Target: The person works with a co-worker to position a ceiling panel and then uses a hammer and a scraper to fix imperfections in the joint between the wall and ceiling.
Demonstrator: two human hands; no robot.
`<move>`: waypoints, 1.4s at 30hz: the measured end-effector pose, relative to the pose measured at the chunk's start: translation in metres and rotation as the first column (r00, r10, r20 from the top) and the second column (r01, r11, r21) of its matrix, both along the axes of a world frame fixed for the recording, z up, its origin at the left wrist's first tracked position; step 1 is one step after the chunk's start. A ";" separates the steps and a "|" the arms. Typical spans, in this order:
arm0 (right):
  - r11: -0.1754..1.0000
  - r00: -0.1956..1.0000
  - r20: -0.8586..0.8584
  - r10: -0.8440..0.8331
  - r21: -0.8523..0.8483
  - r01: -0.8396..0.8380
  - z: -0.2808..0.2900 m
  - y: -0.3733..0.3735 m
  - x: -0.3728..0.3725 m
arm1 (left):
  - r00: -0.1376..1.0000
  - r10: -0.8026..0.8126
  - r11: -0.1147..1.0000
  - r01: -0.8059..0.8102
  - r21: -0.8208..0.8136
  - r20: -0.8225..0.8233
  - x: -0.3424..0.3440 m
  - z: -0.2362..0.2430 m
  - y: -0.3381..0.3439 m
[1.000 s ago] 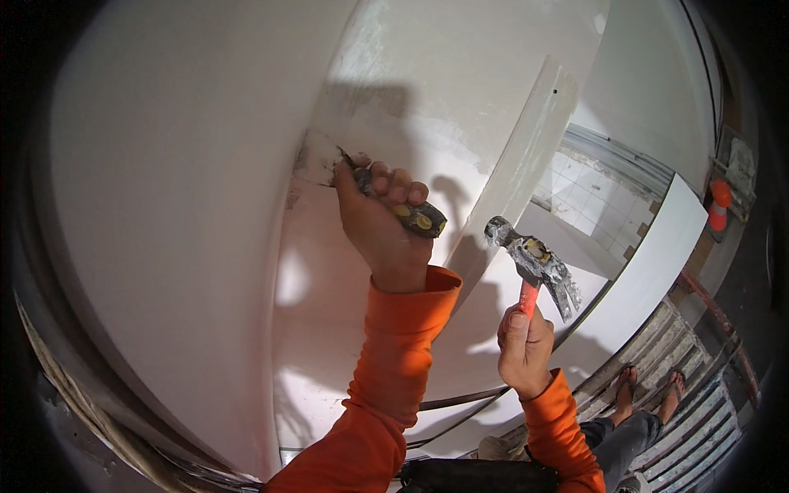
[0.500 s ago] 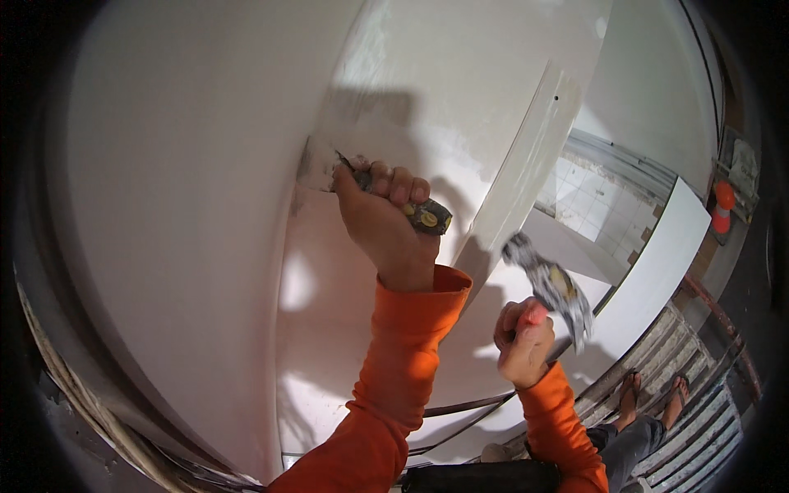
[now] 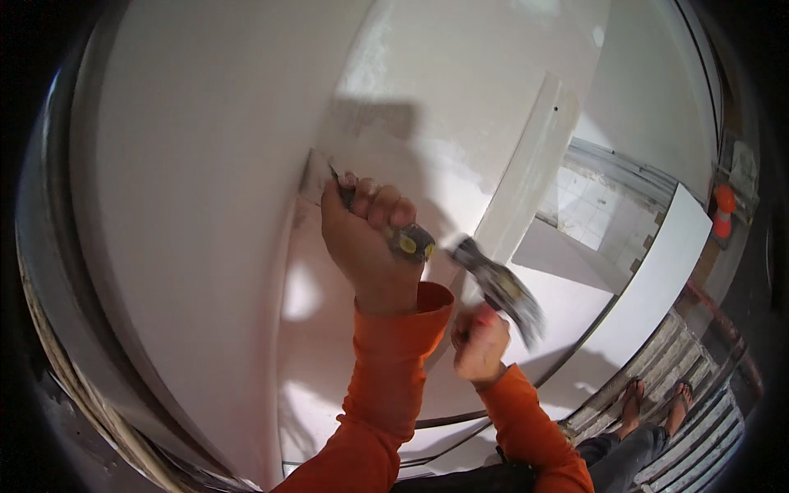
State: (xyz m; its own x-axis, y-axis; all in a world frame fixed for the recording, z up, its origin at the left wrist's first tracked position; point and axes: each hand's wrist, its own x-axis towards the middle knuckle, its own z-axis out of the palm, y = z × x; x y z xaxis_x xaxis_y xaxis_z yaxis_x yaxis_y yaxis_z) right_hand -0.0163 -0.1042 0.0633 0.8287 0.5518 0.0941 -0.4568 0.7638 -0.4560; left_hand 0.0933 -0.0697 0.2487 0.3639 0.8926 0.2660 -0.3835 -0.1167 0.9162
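My left hand [image 3: 366,246] is closed around the dark handle of a scraper [image 3: 412,245], whose butt end with yellow spots points right. The scraper's flat blade [image 3: 315,177] lies at the corner where two pale wall surfaces meet; whether its edge is in a gap cannot be made out. To the right, my right hand [image 3: 482,345] grips a hammer [image 3: 497,283]. The hammer's head is smeared with white plaster and blurred by motion, and its striking face is a short way from the scraper's butt. Most of the hammer's handle is hidden by my fist.
A whitish strip [image 3: 526,164] runs along the wall beyond the hammer. Right of it is an opening with white tiles [image 3: 579,205] and a white ledge [image 3: 657,263]. Below right, sandalled feet [image 3: 631,394] stand on slatted planks [image 3: 690,431]. An orange cone [image 3: 723,214] stands far right.
The hammer in my right hand has swung left, much closer to the scraper's butt end. My left hand appears slightly lower and further left, still holding the scraper; the view has shifted a little.
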 end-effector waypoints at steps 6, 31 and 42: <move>1.000 0.999 0.047 0.010 0.001 -0.010 0.003 0.001 -0.006 | 1.000 0.000 1.000 0.000 0.008 -0.031 -0.011 -0.003 0.010; 0.979 0.898 0.405 -0.173 -0.031 0.202 -0.039 -0.001 -0.007 | 0.987 -0.136 0.977 0.148 -0.154 0.090 -0.007 0.008 0.021; 0.970 0.895 0.381 -0.232 0.021 0.243 -0.021 -0.011 0.004 | 0.958 -0.245 0.918 0.279 -0.282 0.151 -0.004 0.024 0.016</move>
